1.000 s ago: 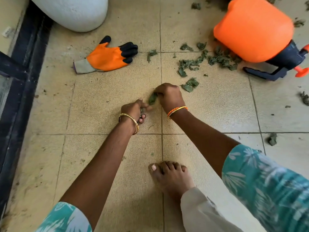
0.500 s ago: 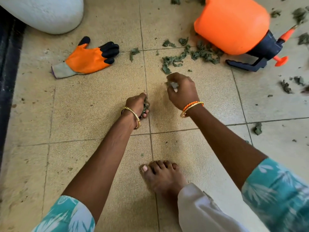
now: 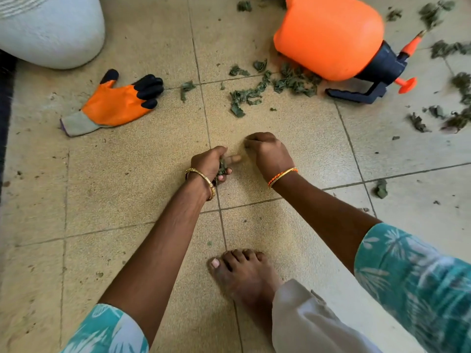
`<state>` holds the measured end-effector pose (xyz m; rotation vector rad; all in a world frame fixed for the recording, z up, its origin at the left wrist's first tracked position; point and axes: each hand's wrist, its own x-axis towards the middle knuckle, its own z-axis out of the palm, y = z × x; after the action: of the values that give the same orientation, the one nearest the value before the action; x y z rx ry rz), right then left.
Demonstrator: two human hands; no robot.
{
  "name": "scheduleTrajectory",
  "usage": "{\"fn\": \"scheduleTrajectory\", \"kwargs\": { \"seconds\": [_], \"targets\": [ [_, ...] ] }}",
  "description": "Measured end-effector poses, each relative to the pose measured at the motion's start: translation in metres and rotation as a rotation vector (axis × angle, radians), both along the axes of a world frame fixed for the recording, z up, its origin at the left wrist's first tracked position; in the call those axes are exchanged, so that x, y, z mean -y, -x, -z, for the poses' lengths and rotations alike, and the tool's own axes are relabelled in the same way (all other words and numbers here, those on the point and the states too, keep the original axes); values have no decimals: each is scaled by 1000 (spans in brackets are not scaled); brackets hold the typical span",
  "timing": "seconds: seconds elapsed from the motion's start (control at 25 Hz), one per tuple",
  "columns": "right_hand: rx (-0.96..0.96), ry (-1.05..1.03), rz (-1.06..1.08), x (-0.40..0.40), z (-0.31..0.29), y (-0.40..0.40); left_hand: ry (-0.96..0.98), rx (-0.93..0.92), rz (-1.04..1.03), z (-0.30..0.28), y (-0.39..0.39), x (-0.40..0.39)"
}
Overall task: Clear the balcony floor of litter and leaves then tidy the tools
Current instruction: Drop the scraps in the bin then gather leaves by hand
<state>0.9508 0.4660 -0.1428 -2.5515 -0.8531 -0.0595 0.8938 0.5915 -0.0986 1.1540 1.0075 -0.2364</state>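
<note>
left hand clutches dried leaf scraps | right hand curled, contents unclear | leaf pile upper centre: light, brittle; I pinch gently, gather loosely

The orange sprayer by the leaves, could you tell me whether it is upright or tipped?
Tipped: the orange sprayer lies on its side, its handle resting on the floor.

no readable text, labels, brands, numbers or signs anywhere

- Left hand: a gold bangle at the wrist.
- Right hand: thin orange and gold bangles.
- Both sleeves: teal with a white leaf print.
- Near foot: bare, below a pale trouser leg.
</note>
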Motion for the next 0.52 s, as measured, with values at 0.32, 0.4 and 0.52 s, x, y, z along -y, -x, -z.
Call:
{"fn": "scheduleTrajectory", "kwargs": {
  "seconds": [0.32, 0.4, 0.52],
  "targets": [
    [-549, -558, 458, 32, -48, 26, -15, 97, 245, 8, -10, 39],
    [-579, -509, 463, 45, -52, 31, -89, 100, 313, 6, -14, 57],
    [-438, -494, 627, 83, -54, 33, -85, 65, 324, 8, -22, 80]
  ]
}}
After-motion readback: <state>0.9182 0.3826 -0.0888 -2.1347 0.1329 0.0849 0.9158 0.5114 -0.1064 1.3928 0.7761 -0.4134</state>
